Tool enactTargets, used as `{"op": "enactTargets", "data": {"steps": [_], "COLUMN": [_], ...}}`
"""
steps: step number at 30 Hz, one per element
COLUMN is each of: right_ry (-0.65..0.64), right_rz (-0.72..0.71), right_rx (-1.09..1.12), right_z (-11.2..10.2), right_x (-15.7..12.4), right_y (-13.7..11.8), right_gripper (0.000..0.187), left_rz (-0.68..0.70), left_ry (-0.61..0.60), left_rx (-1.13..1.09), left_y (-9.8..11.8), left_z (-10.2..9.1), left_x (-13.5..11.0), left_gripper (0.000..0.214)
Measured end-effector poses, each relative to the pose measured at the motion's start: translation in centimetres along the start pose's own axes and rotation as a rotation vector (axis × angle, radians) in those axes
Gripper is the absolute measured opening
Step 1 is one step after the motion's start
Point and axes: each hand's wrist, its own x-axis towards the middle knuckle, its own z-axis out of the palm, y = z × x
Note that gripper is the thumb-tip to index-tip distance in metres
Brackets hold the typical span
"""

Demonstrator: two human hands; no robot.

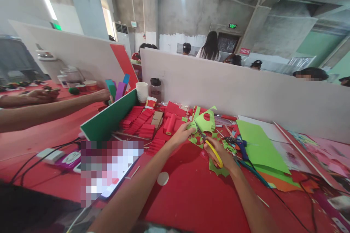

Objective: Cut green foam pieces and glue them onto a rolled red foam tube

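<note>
My left hand (181,134) is closed on a small light-green paper piece (193,127), pinching its edge. In my right hand (222,150) is a pair of scissors (212,149) with yellow handles; the blades point up and left and meet the green paper by my left fingers. Just behind the blades lies a larger green sheet (202,122) with round holes cut in it. Jagged green offcuts (218,168) lie under and around my right hand. A white paper disc (163,178) rests on the red tabletop nearer to me.
A blue glue gun (240,145) and a stack of green sheets (259,145) lie to the right. Folded red paper (139,116), paper cups (142,91) and a bottle (155,89) stand behind. A phone-like screen (117,171) sits left. Beyond a green divider (112,118), another person's arms (54,111) reach in.
</note>
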Motion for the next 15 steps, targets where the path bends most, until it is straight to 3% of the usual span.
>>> {"op": "enactTargets", "data": {"steps": [9, 15], "right_ry": [0.018, 0.036], "right_rz": [0.007, -0.052], "right_rx": [0.041, 0.1], "right_z": [-0.1, 0.4], "right_x": [0.45, 0.68], "right_y": [0.85, 0.96], "right_gripper": [0.05, 0.052], "left_rz": [-0.037, -0.016], "left_ry": [0.007, -0.076], "left_rx": [-0.071, -0.172], "left_y": [0.09, -0.62], "left_z": [0.03, 0.15], "left_x": [-0.1, 0.26], "left_gripper": [0.03, 0.037]}}
